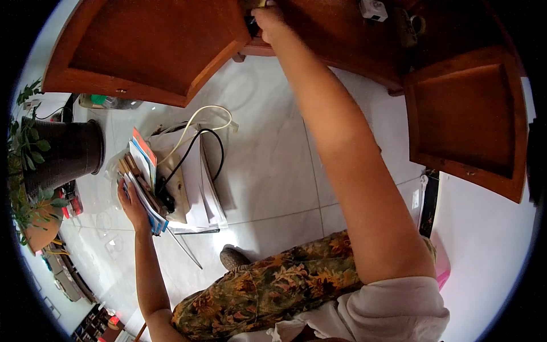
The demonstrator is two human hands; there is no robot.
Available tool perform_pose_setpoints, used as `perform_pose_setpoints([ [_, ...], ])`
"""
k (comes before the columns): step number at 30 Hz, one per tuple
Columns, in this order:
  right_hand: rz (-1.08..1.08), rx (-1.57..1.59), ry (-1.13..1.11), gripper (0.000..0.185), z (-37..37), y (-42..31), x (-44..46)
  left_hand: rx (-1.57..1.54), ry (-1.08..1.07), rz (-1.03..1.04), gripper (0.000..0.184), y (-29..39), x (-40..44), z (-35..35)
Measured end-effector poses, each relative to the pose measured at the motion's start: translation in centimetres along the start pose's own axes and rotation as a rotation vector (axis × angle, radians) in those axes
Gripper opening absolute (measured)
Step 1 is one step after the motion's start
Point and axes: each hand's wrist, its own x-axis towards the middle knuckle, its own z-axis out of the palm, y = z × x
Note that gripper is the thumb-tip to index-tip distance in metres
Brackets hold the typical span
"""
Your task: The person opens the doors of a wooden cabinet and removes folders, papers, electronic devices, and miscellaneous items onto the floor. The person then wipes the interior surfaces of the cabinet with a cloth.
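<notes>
On the floor at left, my left hand [132, 206] presses against the near left side of a pile of papers and booklets [200, 188], its fingers extended. A white cable [196, 117] and a black cable [221, 154] loop over the pile, beside an orange-and-blue booklet [146, 153]. My right arm reaches forward into the open wooden cabinet [342, 43]. At the cabinet's left part, my right hand [269, 23] is bent around or beside something yellowish at the top edge. What its fingers hold is too small to make out.
Two cabinet doors [154, 45] [464, 114] stand open. A white box [374, 9] and a tape roll [418, 24] lie inside the cabinet. A dark plant pot [62, 151] stands left, near a plastic bottle [111, 102]. A shoe tip [233, 257] shows below the pile.
</notes>
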Motion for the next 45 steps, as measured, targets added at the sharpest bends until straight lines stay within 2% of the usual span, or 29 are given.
perform_pose_setpoints([
  [2, 0.032, 0.081, 0.069, 0.060, 0.6, -0.2, -1.1, -0.006, -0.001, -0.041, 0.045, 0.5, -0.2, 0.2],
  [5, -0.086, 0.103, 0.110, 0.049, 0.7, 2.9, 0.2, 0.004, 0.002, -0.013, 0.044, -0.3, 0.3, 0.1],
  [6, -0.107, 0.124, 0.062, 0.051, 0.2, 2.9, 0.3, 0.010, 0.002, 0.008, 0.044, -0.2, 0.2, 0.1],
  [9, -0.029, 0.512, 0.153, 0.048, -0.8, 3.3, 0.6, 0.090, 0.016, 0.031, 0.044, 0.2, -0.1, 0.1],
  [10, -0.090, 0.387, 0.141, 0.047, -1.6, 2.0, -1.3, 0.092, 0.026, 0.055, 0.043, 0.1, 0.0, 0.1],
  [11, -0.108, 0.547, 0.246, 0.043, -1.6, 1.1, -3.3, 0.083, 0.007, 0.057, 0.042, -0.1, 0.1, 0.0],
  [13, -0.265, 0.560, 0.205, 0.036, -3.7, 0.7, -5.0, 0.058, -0.027, 0.068, 0.041, 0.5, 0.0, 0.1],
  [16, -0.408, 0.454, 0.271, 0.026, -6.4, 0.5, -9.9, 0.115, -0.014, 0.134, 0.040, -1.6, 0.7, -0.1],
  [20, -0.470, 0.284, 0.256, 0.019, -8.5, 2.9, -16.0, 0.362, 0.040, 0.227, 0.044, -1.3, 1.0, -0.5],
  [22, -0.411, 0.186, 0.256, 0.018, -7.8, 4.0, -19.8, 0.512, 0.082, 0.310, 0.042, -0.7, 1.1, -0.9],
  [24, -0.410, 0.331, 0.109, 0.020, -6.4, 5.7, -23.2, 0.569, 0.121, 0.380, 0.041, 0.9, 1.0, -0.7],
  [26, -0.412, 0.618, -0.139, 0.022, -4.6, 7.8, -25.7, 0.430, 0.074, 0.404, 0.037, 3.2, 0.5, -0.1],
  [27, -0.406, 0.433, -0.183, 0.022, -4.0, 7.0, -28.1, 0.362, 0.051, 0.415, 0.035, 4.5, 0.2, 0.3],
  [28, -0.482, 0.307, -0.187, 0.022, -2.6, 7.6, -29.4, 0.157, -0.073, 0.358, 0.040, 6.0, -0.4, 0.8],
  [29, -0.440, 0.279, -0.293, 0.024, -2.1, 6.4, -31.5, -0.084, -0.189, 0.267, 0.045, 7.2, -1.0, 1.0],
  [31, -0.540, 0.083, -0.429, 0.032, -0.6, 6.9, -33.6, -0.562, -0.420, 0.071, 0.057, 9.5, -2.3, 1.5],
  [32, -0.682, 0.086, -0.438, 0.034, 1.1, 7.8, -34.1, -0.738, -0.478, -0.021, 0.064, 11.4, -3.6, 1.8],
  [33, -0.647, 0.053, -0.507, 0.034, 1.4, 6.7, -35.4, -0.955, -0.488, -0.081, 0.064, 13.0, -4.6, 1.7],
  [37, -0.698, 0.003, -0.803, 0.037, 4.5, 7.1, -36.6, -1.139, -0.453, -0.314, 0.045, 12.9, -5.3, -0.3],
  [39, -0.610, 0.020, -0.844, 0.041, 5.6, 7.1, -37.4, -1.056, -0.266, -0.265, 0.043, 12.1, -4.7, -1.3],
  [40, -0.474, -0.027, -0.901, 0.048, 6.3, 7.2, -37.5, -0.950, -0.181, -0.206, 0.041, 12.2, -4.6, -1.9],
  [43, -0.511, -0.067, -0.957, 0.055, 7.9, 7.6, -37.6, -0.805, -0.044, -0.144, 0.041, 10.4, -3.4, -3.5],
  [45, -0.467, -0.134, -0.954, 0.057, 7.9, 8.9, -37.4, -0.759, -0.003, -0.187, 0.044, 7.4, -2.1, -4.0],
])
